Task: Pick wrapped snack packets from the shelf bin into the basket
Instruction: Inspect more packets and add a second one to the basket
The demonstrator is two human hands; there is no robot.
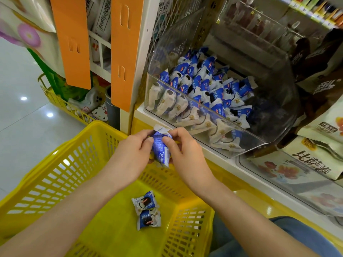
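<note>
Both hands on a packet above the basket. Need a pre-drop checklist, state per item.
1. Grip: left hand and right hand both pinch the blue packet: ok.
2. Packet over the opening of the yellow basket: it shows in front of the far wall, but one view gives no depth: cannot tell.
3. Landing spot: bare basket floor lies beside the two packets already inside: ok.
4. Wrapper intact: fingers cover part of it: cannot tell.
5. Shelf bin stocked for the next pick: ok.
</note>
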